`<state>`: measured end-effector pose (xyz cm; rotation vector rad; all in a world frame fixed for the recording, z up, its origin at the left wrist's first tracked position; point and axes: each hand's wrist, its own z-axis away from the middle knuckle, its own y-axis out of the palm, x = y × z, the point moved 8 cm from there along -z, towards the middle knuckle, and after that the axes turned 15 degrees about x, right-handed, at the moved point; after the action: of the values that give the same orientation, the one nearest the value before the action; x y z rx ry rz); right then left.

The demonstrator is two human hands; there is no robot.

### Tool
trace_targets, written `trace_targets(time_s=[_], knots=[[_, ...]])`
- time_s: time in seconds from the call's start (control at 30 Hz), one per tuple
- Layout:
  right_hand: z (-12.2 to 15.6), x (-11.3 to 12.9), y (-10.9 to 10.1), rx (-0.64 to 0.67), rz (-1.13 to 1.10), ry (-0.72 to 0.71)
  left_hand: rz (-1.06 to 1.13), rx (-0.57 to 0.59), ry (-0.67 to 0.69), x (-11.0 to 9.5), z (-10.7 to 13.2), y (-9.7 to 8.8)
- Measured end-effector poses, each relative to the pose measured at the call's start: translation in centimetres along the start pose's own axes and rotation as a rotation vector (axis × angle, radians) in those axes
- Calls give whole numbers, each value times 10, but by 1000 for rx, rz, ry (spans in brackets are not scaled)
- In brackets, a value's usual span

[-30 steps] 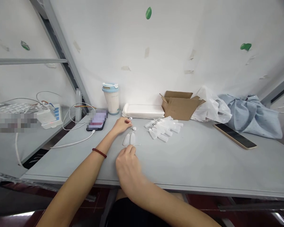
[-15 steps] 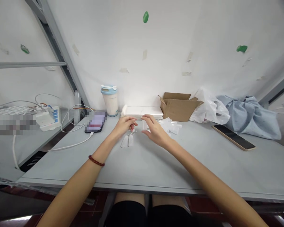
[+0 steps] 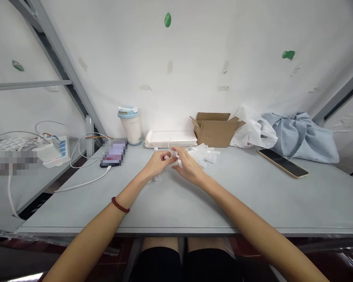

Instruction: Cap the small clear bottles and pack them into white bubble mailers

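My left hand (image 3: 158,163) and my right hand (image 3: 188,167) meet above the table, fingertips close together. Between them is a small whitish translucent tag (image 3: 174,154), partly hidden by the fingers, and both hands pinch at it. A thin white string (image 3: 169,142) loops up above the fingertips. Under my left wrist, similar white tags (image 3: 157,178) lie on the table, mostly covered. Just beyond my right hand spreads a loose pile of clear plastic pieces (image 3: 208,154). A small round white piece (image 3: 155,149) rests beyond my left hand.
Along the wall stand a cup (image 3: 131,127), a white stack (image 3: 172,138), an open cardboard box (image 3: 214,131), a plastic bag (image 3: 253,131) and a blue cloth bundle (image 3: 302,137). Phones lie left (image 3: 114,153) and right (image 3: 282,163). A white cable (image 3: 82,184) crosses the table's left side.
My hands have come together, closing the gap between the fingertips. My left hand now covers more of the tags on the table. The whole view has shifted slightly.
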<state>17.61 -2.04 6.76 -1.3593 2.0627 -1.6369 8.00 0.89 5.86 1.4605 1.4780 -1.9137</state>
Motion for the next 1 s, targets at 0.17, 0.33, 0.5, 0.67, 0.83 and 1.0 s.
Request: trace_targets(time_s=[0.17,0.33,0.5,0.67,0.83,1.0], knots=[[1,4,-4,-32,34,-16,-41,-49,43,-6,0,-1],[2,5,-4,-51,-7,-25,-22,-91,58,-7,1,-4],[4,7,-5,-83,-47,-51,45,-136,60,-5,2,-6],[2,1,1,-101,-25,29,25,-102,27,-5,2,1],[1,-3,2,-135,-69,78,122,-32,7,-1,0,1],[6,-18,-8,-187,-291,180,420,-14,86,5,-3,-9]])
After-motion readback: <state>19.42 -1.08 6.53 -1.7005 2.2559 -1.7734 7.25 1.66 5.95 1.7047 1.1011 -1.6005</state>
